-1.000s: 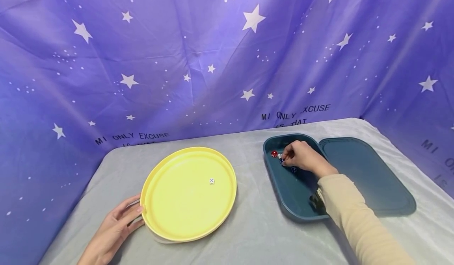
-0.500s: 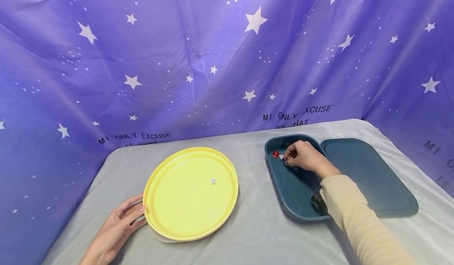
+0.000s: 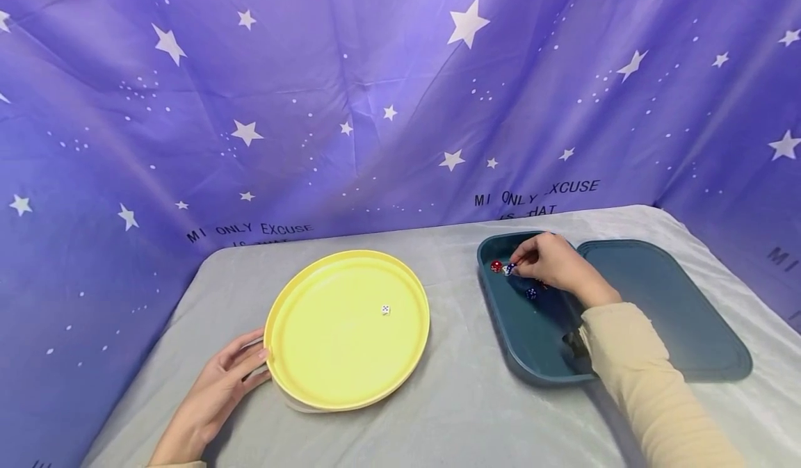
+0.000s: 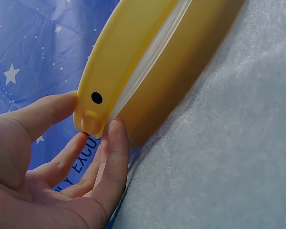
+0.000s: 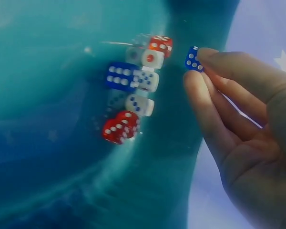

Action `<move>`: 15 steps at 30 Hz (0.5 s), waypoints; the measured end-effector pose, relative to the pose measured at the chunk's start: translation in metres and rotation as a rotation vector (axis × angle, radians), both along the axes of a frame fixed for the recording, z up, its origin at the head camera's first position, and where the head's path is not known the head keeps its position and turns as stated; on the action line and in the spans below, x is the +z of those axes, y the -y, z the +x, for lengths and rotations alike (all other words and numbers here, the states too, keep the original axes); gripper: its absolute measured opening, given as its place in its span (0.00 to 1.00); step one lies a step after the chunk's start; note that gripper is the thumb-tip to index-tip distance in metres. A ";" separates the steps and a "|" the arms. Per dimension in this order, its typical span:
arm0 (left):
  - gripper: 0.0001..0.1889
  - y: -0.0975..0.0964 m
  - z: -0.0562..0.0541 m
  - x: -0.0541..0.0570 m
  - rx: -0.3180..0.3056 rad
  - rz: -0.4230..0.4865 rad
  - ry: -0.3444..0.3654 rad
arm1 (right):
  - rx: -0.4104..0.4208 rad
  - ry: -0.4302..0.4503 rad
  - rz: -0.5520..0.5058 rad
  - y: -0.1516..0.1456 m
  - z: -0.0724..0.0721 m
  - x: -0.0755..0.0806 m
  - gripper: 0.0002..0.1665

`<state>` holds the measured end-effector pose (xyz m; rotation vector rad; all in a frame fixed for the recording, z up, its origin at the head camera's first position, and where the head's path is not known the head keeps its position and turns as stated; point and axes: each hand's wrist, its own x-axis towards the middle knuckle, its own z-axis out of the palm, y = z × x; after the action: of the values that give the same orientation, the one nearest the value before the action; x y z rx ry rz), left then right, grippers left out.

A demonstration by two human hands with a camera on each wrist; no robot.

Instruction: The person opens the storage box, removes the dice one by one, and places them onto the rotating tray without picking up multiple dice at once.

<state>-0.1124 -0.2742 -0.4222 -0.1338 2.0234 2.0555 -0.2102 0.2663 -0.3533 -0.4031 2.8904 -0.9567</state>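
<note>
My right hand [image 3: 551, 263] pinches a blue die [image 5: 194, 58] between thumb and fingertip, just above the floor of a dark teal box [image 3: 526, 339]. Below it lie several dice. The right wrist view shows them in a row: a red die [image 5: 160, 46] at one end, white dice [image 5: 147, 80] and a larger-looking blue die [image 5: 121, 76] between, red again at the other end. On the left my left hand [image 3: 228, 384] holds the rim of a round yellow tray [image 4: 128, 52] with a black eye dot and small beak, thumb on the upper edge, fingers beneath. One white die [image 3: 385, 309] lies in the tray.
A flat teal lid [image 3: 663, 308] lies to the right of the box, under the right forearm's far side. Grey cloth [image 3: 447, 357] covers the table. A purple curtain [image 3: 350, 106] with stars hangs behind.
The right hand has risen slightly with the blue die in its fingertips, and another blue die in the box shows more fully. The head view has shifted a little; the left hand stays at the rim.
</note>
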 end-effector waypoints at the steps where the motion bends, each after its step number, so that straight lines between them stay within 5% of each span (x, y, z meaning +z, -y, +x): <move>1: 0.25 0.000 0.000 0.000 0.000 0.000 -0.001 | 0.005 -0.004 -0.007 0.000 0.001 0.002 0.07; 15: 0.25 0.000 0.000 0.001 -0.010 0.002 -0.012 | 0.015 -0.058 -0.038 0.003 0.008 0.019 0.08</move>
<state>-0.1128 -0.2739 -0.4213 -0.1109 2.0244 2.0570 -0.2021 0.2632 -0.3339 -0.4631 2.9203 -1.0156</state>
